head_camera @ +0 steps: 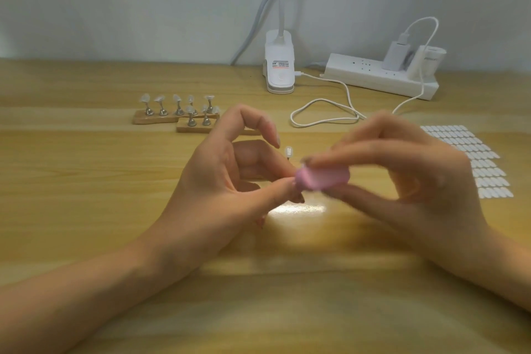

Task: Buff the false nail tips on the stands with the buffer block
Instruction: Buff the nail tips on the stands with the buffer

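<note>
Buffer block [323, 179] is pinched by right hand [416, 178]; left hand [227, 181] seemingly pinches something hidden.

I count two hands, the left hand [227, 178] and the right hand [408, 169], and one pink buffer block [321, 178]. Two wooden bases [155, 119] show, carrying eight clear nail tips [159, 99] on metal stands [162, 111], with a ninth tip [288, 150] between the hands. Behind them I see one clip lamp [280, 72], one power strip [382, 77], two plugs [395, 57], one white cable [321, 112] and one sheet of white oval tabs [471, 158].

Head-worn view, forward-down, close over desk [86, 210]
</note>
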Demonstrator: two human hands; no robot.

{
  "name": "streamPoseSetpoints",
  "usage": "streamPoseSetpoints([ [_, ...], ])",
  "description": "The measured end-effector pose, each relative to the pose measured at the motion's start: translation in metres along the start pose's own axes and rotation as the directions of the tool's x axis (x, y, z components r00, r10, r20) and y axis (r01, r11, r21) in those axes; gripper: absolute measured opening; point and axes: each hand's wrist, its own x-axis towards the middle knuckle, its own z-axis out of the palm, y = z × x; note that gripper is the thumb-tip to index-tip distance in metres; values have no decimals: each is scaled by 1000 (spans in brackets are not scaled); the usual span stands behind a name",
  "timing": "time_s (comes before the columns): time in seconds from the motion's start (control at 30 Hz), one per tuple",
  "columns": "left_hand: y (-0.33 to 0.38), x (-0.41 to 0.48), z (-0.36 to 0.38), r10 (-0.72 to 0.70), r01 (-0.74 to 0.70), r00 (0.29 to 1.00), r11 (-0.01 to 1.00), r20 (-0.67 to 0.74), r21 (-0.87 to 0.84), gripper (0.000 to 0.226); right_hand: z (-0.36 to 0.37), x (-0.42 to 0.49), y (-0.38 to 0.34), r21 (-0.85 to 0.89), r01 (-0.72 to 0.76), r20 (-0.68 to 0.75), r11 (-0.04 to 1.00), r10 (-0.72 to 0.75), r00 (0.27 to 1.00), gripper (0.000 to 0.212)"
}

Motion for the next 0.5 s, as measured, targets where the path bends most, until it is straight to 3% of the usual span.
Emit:
streamPoseSetpoints([
  [0.07, 0, 0, 0, -1, 1, 1000, 1000, -6, -4, 37, -2, 1, 1, 4, -34, -20, 999, 34, 999, 22],
  [0.2, 0, 0, 1, 2, -3, 1000, 1000, 10, 2, 36, 1, -1, -2, 4, 37, 29, 999, -37, 999, 23],
  [0.5, 6, -3, 2, 23, -23, 999, 1000, 26, 19, 36, -8, -2, 14, 4, -76, -56, 997, 76, 995, 24],
])
